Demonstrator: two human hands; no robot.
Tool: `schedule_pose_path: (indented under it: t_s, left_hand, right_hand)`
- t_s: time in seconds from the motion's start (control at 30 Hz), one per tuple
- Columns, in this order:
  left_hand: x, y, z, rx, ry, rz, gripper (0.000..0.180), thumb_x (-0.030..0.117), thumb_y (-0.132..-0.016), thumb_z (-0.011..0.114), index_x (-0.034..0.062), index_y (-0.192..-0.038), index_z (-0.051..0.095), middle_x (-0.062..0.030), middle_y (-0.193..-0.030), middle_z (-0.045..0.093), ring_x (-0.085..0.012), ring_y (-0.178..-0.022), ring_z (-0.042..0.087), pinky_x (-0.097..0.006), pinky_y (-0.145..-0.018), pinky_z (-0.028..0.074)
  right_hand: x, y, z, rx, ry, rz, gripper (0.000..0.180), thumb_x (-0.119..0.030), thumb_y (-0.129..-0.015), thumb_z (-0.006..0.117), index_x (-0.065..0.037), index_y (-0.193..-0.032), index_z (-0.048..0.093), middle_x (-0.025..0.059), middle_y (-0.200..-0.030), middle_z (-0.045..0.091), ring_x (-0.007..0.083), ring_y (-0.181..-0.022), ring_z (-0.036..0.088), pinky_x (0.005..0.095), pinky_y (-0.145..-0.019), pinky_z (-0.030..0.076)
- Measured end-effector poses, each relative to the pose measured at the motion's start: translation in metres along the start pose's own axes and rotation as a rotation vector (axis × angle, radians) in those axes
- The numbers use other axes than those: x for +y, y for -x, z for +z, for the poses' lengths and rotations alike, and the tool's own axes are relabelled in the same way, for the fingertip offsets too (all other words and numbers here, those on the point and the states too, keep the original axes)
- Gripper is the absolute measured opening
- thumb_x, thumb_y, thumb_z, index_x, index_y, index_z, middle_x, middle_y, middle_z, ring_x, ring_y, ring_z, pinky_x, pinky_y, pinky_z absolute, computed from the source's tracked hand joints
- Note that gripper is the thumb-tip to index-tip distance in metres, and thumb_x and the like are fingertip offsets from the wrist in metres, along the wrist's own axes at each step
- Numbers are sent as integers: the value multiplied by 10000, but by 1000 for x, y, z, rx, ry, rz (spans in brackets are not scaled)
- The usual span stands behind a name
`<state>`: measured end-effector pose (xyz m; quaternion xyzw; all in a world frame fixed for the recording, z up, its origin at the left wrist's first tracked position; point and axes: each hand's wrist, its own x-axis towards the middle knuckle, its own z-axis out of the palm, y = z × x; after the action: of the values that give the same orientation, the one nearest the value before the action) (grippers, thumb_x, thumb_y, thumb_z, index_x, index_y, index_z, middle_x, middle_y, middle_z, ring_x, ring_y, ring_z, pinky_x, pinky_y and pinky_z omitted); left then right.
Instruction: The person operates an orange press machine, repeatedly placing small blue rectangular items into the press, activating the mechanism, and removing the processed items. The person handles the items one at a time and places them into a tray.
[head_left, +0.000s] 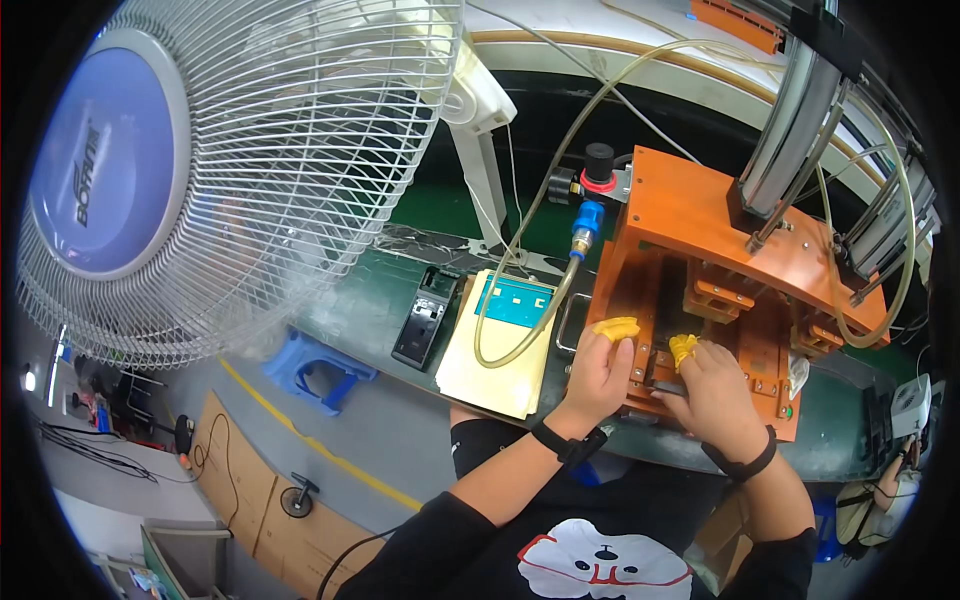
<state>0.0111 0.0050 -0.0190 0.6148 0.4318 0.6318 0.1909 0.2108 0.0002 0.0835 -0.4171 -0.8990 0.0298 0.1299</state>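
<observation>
My left hand (598, 378) is at the left side of an orange press fixture (700, 195), its fingers curled and the thumb close to them; I see nothing in it. Yellow covers (617, 328) wrap its fingertips. My right hand (716, 388) is bent over the fixture's front, fingers and thumb closed, with a yellow cover (683, 348) on a finger. By its thumb lies a small dark grey piece (668, 387) on the fixture's bed; whether the fingers grip it is hidden. A black band is on each wrist.
A large fan (300, 150) takes up the upper left. On the green bench (370, 290) are a black device housing (427, 318) and yellow sheets (490, 365) under a clear air hose (570, 270). Metal cylinders (795, 120) top the fixture. A blue stool (315, 372) stands on the floor.
</observation>
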Motion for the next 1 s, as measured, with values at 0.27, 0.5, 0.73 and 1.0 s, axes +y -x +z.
schedule_pose_path:
  t_s: [0.27, 0.5, 0.73, 1.0]
  left_hand:
    - [2, 6, -6, -14, 89, -129, 236, 108, -1047, 598, -7, -1232, 687, -188, -1224, 705, -353, -1156, 648, -419, -1027, 506]
    - [16, 16, -66, -210, -219, 78, 300, 12, -917, 673, 2, -1216, 689, -181, -1249, 701, -394, -1203, 630, -456, -1070, 489]
    - [6, 19, -77, -475, -471, 213, 436, 158, -854, 784, -7, -1250, 703, -165, -1293, 697, -418, -1302, 588, -494, -1111, 465]
    - [5, 39, -84, -393, -498, 110, 467, 199, -913, 749, -20, -1315, 657, -203, -1395, 629, -445, -1372, 518, -519, -1170, 400]
  right_hand:
    - [-22, 29, -20, 231, 5, -56, 756, -423, -788, 866, 23, -1350, 630, 251, -1400, 579, 488, -1357, 502, 585, -1153, 407]
    - [-43, 99, 17, 270, -486, -230, 363, -209, -791, 878, -47, -1091, 754, 113, -1065, 702, 299, -992, 675, 419, -848, 534]
    - [-48, 119, 74, 157, -683, -82, 221, -199, -890, 818, -44, -871, 662, 122, -843, 648, 325, -784, 635, 413, -741, 504]
    - [-49, 107, 91, -6, -684, -109, 241, -250, -947, 760, -37, -880, 668, 119, -822, 638, 328, -799, 634, 417, -763, 495]
